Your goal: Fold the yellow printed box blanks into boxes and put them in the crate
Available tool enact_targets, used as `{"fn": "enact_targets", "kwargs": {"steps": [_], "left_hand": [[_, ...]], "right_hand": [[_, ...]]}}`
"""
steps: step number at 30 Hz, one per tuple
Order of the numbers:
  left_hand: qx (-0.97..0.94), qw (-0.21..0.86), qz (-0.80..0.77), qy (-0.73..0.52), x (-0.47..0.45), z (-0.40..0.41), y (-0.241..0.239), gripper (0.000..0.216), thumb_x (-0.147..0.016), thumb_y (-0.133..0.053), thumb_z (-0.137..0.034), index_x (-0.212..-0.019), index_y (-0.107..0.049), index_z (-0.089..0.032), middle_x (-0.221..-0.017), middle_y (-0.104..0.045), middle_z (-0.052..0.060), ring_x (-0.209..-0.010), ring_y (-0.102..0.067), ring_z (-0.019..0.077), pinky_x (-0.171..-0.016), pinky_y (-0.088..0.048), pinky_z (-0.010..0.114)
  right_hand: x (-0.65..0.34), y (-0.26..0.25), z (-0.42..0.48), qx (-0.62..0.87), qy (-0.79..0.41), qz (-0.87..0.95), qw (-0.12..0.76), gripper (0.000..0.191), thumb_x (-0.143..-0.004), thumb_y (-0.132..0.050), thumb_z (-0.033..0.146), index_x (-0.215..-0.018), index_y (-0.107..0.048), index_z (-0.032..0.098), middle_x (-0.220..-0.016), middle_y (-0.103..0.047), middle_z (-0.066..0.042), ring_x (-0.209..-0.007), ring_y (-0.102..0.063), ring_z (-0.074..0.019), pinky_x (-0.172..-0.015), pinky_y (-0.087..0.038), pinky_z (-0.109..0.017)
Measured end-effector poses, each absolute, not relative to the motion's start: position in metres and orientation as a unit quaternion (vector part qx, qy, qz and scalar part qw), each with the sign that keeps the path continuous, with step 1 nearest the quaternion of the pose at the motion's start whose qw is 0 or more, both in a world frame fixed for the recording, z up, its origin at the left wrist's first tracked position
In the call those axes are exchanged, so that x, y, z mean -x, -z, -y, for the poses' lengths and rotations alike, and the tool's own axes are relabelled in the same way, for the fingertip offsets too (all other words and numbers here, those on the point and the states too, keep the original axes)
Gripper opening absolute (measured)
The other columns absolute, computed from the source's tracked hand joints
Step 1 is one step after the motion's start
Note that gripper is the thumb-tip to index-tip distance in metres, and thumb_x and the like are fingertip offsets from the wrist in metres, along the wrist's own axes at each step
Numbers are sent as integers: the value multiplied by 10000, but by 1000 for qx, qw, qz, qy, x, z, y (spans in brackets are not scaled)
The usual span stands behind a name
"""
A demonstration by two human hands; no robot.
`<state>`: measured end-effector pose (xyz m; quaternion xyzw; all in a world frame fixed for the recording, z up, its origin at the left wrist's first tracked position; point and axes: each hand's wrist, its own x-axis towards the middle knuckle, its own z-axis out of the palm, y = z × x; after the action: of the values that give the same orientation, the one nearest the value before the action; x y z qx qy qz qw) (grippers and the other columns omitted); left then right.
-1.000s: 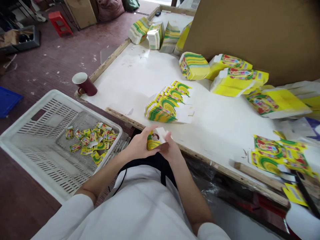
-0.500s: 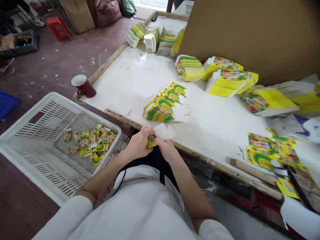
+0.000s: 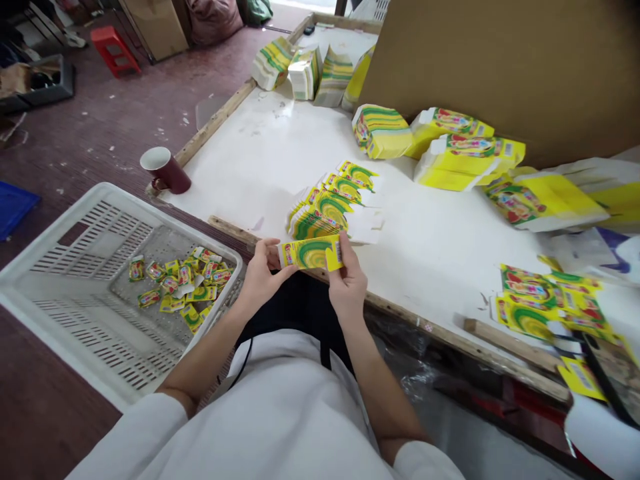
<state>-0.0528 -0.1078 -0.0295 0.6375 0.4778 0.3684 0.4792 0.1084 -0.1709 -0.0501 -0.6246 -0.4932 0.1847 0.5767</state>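
A small yellow and green printed carton (image 3: pixel 311 253) is stretched sideways between my two hands, above the table's front edge. My right hand (image 3: pixel 347 283) pinches its right end, with the thumb by the barcode side. My left hand (image 3: pixel 263 277) grips the left end, the thumb along the lower edge and the fingers curled behind. Just beyond the carton, a fanned stack of flat cartons (image 3: pixel 320 210) lies on the white table (image 3: pixel 240 160). Several folded small cartons (image 3: pixel 185 280) lie in the white plastic basket (image 3: pixel 70 267) to my left.
A maroon mug (image 3: pixel 167 172) stands at the table's left corner. Bundles of cartons (image 3: pixel 470 160) line the back, by a large brown board (image 3: pixel 500 67). More flat cartons (image 3: pixel 530 300) and a wooden strip (image 3: pixel 510 343) lie at the right. A red stool (image 3: pixel 114 50) stands on the floor.
The carton has turned from a bunched, white-flapped position close to my body to lying lengthwise, printed face up. My hands have moved apart and slightly forward.
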Motion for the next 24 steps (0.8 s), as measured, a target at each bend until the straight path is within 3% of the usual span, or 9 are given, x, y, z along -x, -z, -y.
{"fn": "enact_targets", "kwargs": {"steps": [4, 8, 13, 17, 24], "left_hand": [[-522, 608, -438, -407, 57, 105, 23, 514, -715, -805, -354, -1113, -524, -191, -835, -680, 1, -714, -646, 139, -685, -511, 266], [-476, 631, -435, -432, 59, 103, 18, 515, -658, -854, -309, -1076, -579, -185, -756, -672, -26, -638, -630, 118, -623, -499, 229], [-453, 653, -423, -435, 58, 102, 17, 520, -615, -879, -305, -1038, -605, -178, -755, -685, -20, -629, -636, 119, -618, -508, 230], [-465, 645, -426, -431, 57, 104, 18, 468, -657, -852, -301, -1037, -615, -165, -774, -680, -17, -638, -619, 101, -635, -500, 215], [-505, 624, -433, -409, 60, 107, 17, 436, -723, -798, -319, -1090, -614, -171, -873, -680, 4, -726, -624, 115, -709, -510, 235]], "right_hand": [[-109, 55, 171, 609, -143, 614, 482, 531, -985, -487, 262, -1509, -416, 310, -1617, -325, -80, -1484, -337, -258, -1157, -405, -469], [-121, 50, 172, 580, -149, 668, 441, 396, -973, -534, 270, -1361, -606, 297, -1610, -342, -75, -1434, -426, -272, -1089, -491, -428], [-140, 40, 174, 522, -212, 698, 441, 305, -912, -643, 259, -1204, -722, 299, -1553, -442, -79, -1346, -534, -268, -1043, -522, -412], [-134, 40, 174, 542, -207, 638, 506, 270, -851, -721, 242, -1112, -765, 293, -1522, -482, -86, -1297, -579, -280, -1029, -530, -417], [-118, 38, 168, 548, -255, 598, 527, 440, -851, -689, 210, -1285, -651, 266, -1464, -528, -120, -1322, -546, -279, -1044, -511, -445]]}}
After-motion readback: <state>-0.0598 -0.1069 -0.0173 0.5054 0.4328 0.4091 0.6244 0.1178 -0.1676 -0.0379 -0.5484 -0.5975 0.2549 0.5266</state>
